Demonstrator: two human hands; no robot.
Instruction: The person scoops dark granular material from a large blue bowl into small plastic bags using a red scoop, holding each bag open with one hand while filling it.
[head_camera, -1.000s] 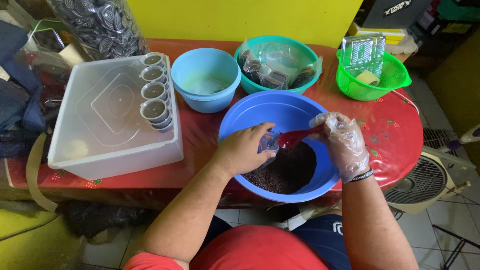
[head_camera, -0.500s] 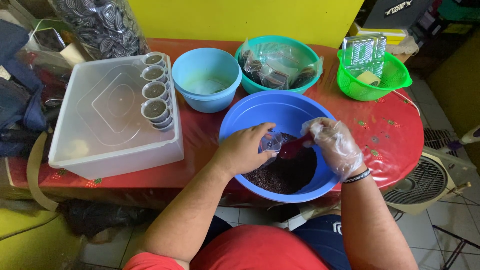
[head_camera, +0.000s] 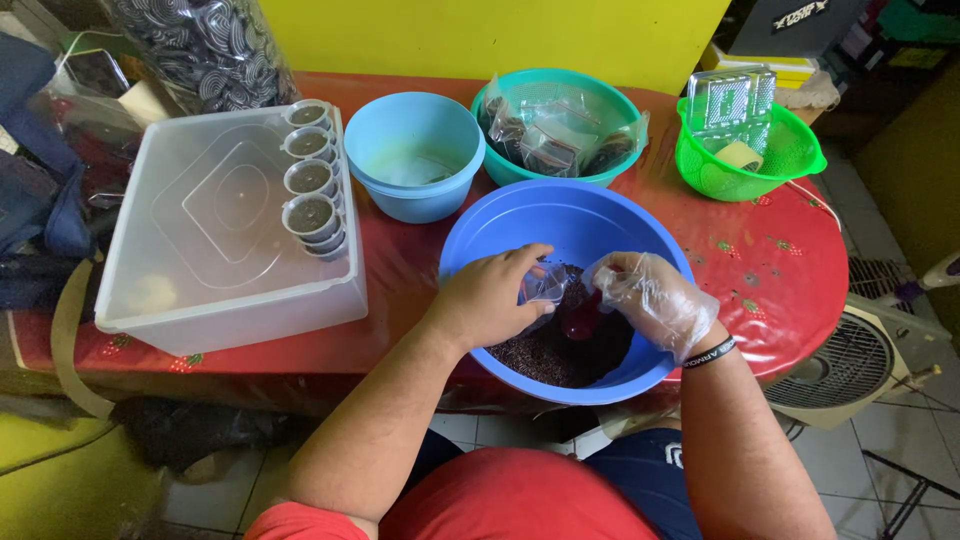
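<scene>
Over the big blue basin (head_camera: 480, 235) at the near edge: left hand (head_camera: 492, 297) pinching a small clear cup (head_camera: 546, 283), gloved right hand (head_camera: 648, 297) gripping a red scoop (head_camera: 580, 318) just beside it, above dark grains (head_camera: 560, 352). Filled cups (head_camera: 310, 180) lined up far left.

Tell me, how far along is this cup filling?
Four filled cups already stand in a row inside the clear plastic tub. In hand: the left hand holds a small clear cup over the big blue bowl, while the gloved right hand works a red scoop at it. Plenty of dark grainy mix remains in the bowl, and most of the tub is unfilled.
</scene>
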